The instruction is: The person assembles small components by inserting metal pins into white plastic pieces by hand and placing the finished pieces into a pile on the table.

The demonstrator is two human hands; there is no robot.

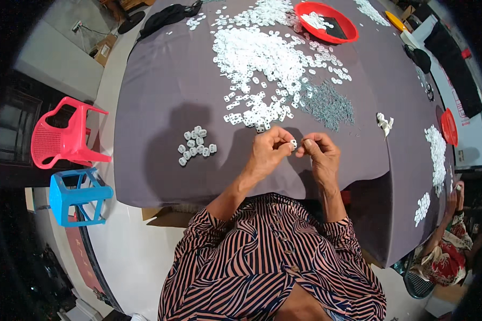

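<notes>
both hands, left hand point(266, 152) and right hand point(320, 151), pinch one small white piece point(293, 143) together.

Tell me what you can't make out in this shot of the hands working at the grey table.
- Head view: the small white piece pinched between the left hand and right hand is too small, and partly covered by fingertips, to show its shape.
- Grey pile: single items too fine to tell apart.
- Red bowl: its dark contents are unclear at the bent rim.
- Person at the right edge: mostly cut off.
</notes>
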